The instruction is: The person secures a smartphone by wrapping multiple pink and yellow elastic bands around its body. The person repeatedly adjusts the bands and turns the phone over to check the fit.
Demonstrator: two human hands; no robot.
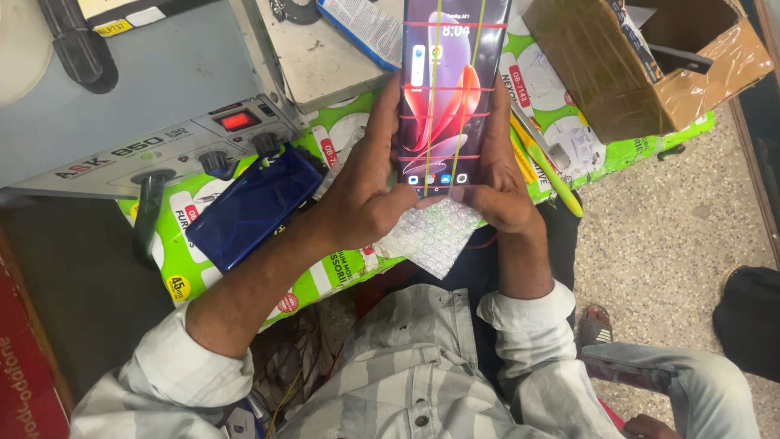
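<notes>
Head view: I clasp a tall lit smartphone with red wallpaper and crossing coloured lines (445,93) by its lower end, left hand (361,199) and right hand (500,191) closed round its edges. Its long axis points away from me, above the bubble-wrap sheet (431,236).

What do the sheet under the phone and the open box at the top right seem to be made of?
Sheet: looks like clear plastic bubble wrap, with rows of small glossy bubbles. Open box: brown corrugated cardboard, partly covered by shiny tape, probably plastic, judging by the wrinkled glare.
</notes>
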